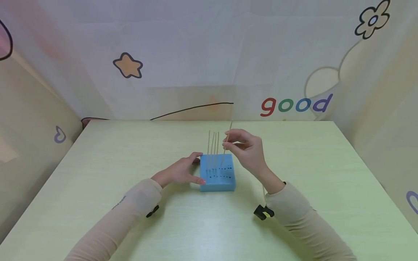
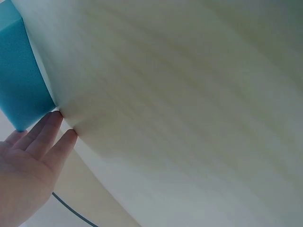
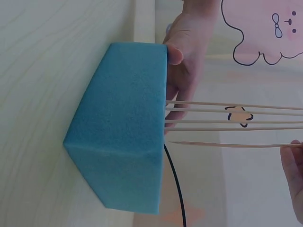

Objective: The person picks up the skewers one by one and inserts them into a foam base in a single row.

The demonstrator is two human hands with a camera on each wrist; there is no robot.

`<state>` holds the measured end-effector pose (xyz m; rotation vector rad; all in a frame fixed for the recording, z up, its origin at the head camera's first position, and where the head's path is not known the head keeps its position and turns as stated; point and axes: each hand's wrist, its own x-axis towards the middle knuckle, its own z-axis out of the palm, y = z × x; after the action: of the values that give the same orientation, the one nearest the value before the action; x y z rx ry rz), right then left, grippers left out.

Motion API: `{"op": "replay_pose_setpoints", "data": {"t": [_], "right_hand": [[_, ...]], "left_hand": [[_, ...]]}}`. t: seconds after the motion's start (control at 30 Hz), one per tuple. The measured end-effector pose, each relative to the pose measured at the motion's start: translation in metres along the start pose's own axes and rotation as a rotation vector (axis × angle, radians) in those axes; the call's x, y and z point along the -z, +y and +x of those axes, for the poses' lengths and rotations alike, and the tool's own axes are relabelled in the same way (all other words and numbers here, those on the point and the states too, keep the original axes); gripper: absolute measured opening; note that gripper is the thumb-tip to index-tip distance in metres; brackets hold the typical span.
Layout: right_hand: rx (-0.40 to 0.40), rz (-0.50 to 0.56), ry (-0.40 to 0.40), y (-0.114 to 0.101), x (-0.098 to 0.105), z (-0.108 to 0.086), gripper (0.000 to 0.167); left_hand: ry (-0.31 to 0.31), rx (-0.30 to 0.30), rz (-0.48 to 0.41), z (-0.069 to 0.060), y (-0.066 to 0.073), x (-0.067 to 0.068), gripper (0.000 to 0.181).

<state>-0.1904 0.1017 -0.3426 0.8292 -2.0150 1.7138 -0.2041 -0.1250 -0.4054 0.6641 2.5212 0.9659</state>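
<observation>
A blue foam block [image 1: 217, 187] with rows of small dark holes in its top sits on the table. Several thin wooden skewers [image 1: 209, 145] stand upright in one row of holes, towards its left side. My left hand [image 1: 179, 171] rests against the block's left side, thumb on the near edge and straight fingers by the far corner. Above the block, my right hand [image 1: 249, 150] pinches another skewer [image 3: 227, 144] between thumb and fingertips. That skewer points down, slightly tilted, its lower tip just above the top face, right of the standing ones.
The pale green table [image 1: 98, 163] reaches back to a printed cloth [image 1: 196, 54] with a star, a flower and the word good. Cloth also hangs at both sides. Small black devices [image 1: 263, 212] are strapped at the wrists.
</observation>
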Motion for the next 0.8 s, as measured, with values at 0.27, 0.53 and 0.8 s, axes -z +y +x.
{"op": "replay_pose_setpoints", "data": {"t": [0.27,0.53,0.8], "right_hand": [[0.027,-0.022,-0.013,0.003,-0.0043,-0.0006,0.02],[0.063,-0.023,-0.017,0.002,-0.0061,-0.0003,0.02],[0.041,-0.038,-0.037,0.0045,-0.0084,-0.0032,0.02]], "left_hand": [[-0.002,-0.006,0.001,-0.0004,0.0003,0.0003,0.097],[0.005,0.008,0.0,0.0004,-0.0015,-0.0001,0.097],[0.002,-0.001,0.012,0.0004,-0.0021,-0.0002,0.097]]}}
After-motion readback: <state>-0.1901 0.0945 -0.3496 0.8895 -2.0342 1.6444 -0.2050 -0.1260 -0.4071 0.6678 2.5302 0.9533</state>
